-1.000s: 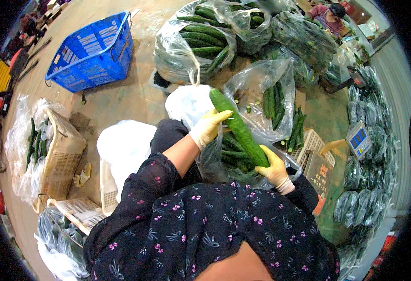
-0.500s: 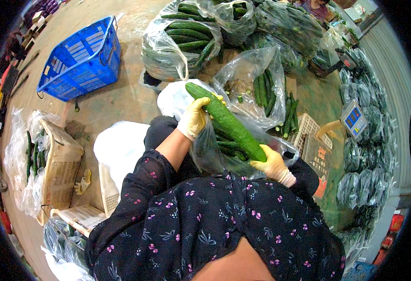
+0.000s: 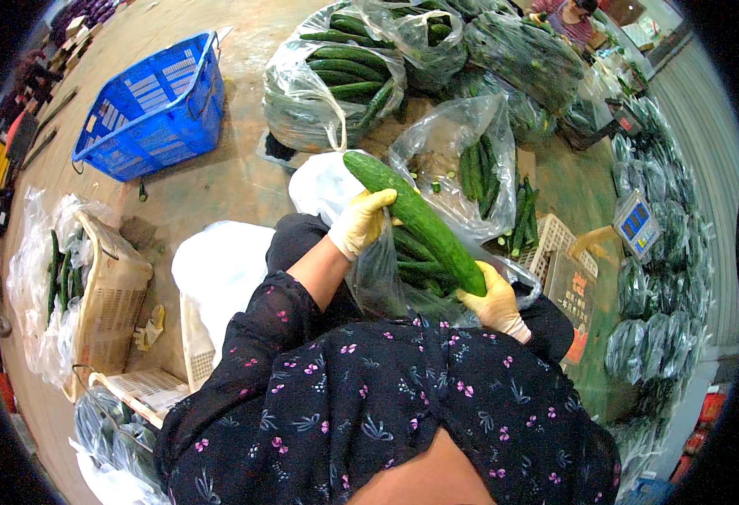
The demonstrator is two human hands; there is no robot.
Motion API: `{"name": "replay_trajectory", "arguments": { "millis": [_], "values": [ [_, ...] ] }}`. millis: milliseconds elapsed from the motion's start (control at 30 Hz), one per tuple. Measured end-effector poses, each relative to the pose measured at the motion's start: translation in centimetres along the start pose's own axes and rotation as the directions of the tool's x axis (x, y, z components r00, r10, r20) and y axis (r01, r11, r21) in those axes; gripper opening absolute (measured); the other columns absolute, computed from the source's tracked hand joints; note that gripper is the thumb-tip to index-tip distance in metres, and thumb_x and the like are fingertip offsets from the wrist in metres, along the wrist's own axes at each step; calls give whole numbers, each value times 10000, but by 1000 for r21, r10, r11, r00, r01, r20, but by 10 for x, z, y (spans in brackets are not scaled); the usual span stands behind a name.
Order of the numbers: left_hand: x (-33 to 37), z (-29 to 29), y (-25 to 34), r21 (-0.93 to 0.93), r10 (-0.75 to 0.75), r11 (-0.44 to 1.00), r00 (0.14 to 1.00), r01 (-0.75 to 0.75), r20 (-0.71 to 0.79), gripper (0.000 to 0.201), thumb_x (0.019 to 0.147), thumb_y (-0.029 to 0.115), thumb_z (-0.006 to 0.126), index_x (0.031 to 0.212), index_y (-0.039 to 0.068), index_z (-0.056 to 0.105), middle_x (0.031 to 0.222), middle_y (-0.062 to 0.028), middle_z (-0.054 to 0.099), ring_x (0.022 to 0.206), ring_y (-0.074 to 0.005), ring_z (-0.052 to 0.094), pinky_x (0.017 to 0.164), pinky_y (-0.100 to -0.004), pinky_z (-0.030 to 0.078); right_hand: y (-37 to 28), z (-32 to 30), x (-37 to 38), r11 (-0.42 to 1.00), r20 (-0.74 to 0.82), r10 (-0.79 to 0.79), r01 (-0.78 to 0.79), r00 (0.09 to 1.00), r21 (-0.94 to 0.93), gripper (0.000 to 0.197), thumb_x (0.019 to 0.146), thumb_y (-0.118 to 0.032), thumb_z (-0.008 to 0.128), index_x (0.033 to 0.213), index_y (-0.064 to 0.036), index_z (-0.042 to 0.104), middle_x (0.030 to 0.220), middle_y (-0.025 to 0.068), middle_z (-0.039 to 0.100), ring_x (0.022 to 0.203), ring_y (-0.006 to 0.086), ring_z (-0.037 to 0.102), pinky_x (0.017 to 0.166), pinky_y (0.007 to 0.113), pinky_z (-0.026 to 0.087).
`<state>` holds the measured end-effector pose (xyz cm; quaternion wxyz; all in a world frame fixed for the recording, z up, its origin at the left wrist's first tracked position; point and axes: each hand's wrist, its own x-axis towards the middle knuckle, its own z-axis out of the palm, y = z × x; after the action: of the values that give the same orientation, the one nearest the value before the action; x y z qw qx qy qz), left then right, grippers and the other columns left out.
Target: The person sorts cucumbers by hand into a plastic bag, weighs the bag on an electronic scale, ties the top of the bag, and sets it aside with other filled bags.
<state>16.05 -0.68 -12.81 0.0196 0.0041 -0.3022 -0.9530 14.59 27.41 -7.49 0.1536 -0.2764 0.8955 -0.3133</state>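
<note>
A long, thick green cucumber (image 3: 428, 225) slants across in front of me, its far end to the left. Gloved in pale yellow, my left hand (image 3: 362, 223) is closed around it near the far end. At the near end, my right hand (image 3: 496, 299), in the same kind of glove, also grips it. Below the cucumber a clear plastic bag (image 3: 378, 286) lies open between my knees. More cucumbers (image 3: 416, 257) lie in that bag, partly hidden by the one I hold.
Bags of cucumbers (image 3: 348, 71) stand ahead; loose cucumbers (image 3: 524, 220) lie to their right. A blue basket (image 3: 154, 118) is far left, beige crates (image 3: 117, 295) nearer. At right are a digital scale (image 3: 636, 222), a carton (image 3: 573, 290) and stacked bagged cucumbers (image 3: 651, 337). Another person (image 3: 570, 23) is at the far right.
The view has shifted slightly, so most things sit a little farther right. My hands keep hold of the cucumber, which is nearly in the same place.
</note>
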Motion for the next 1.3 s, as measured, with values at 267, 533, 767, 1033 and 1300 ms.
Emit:
{"name": "replay_trajectory", "arguments": {
  "millis": [267, 533, 767, 1033, 1300],
  "values": [
    [0, -10, -17, -82, -51, 995, 999, 51, 7, 340, 855, 307, 591, 1117, 92, 565, 1081, -83, 606, 1008, -244, 561, 830, -483, 454, -22, -20, 4, 633, 487, 217, -501, 846, 590, 244, 802, -147, 582, 1019, -56, 518, 728, 13, 559, 542, 76, 468, 472, 196, 351],
    [11, -17, -20, 77, -202, 975, 975, 209, -99, 226, 818, 214, 587, 943, 32, 539, 781, -156, 607, 602, -261, 599, 554, -401, 516, -88, -63, 53, 761, 467, 40, -330, 883, 558, 389, 780, -193, 585, 1106, 2, 503, 837, 19, 570, 678, 99, 514, 612, 230, 436],
    [17, -30, -27, 14, -277, 960, 959, 278, -58, 270, 833, 284, 559, 857, 17, 528, 704, -181, 578, 551, -312, 565, 534, -462, 481, -292, 17, 113, 790, 507, -564, 246, 652, 562, 683, 736, -189, 600, 1324, 44, 343, 1082, 100, 554, 909, 140, 550, 762, 251, 439],
    [7, -39, -24, 49, -247, 965, 956, 257, -159, 322, 816, 370, 567, 857, 52, 532, 710, -197, 586, 593, -341, 591, 541, -484, 486, -337, 45, 109, 634, 277, -691, 376, 667, 676, 625, 857, -241, 556, 1372, -9, 289, 1286, 151, 444, 1082, 201, 497, 910, 305, 381],
    [-5, -11, -19, 7, -216, 974, 938, 226, -272, 563, 873, 541, 422, 1042, 17, 539, 779, -218, 619, 620, -331, 619, 549, -420, 521, -151, 0, 156, 858, 438, -229, -32, 869, 512, 431, 859, -126, 538, 1263, -5, 446, 1140, 108, 561, 953, 152, 565, 795, 237, 454]
  ]
}}
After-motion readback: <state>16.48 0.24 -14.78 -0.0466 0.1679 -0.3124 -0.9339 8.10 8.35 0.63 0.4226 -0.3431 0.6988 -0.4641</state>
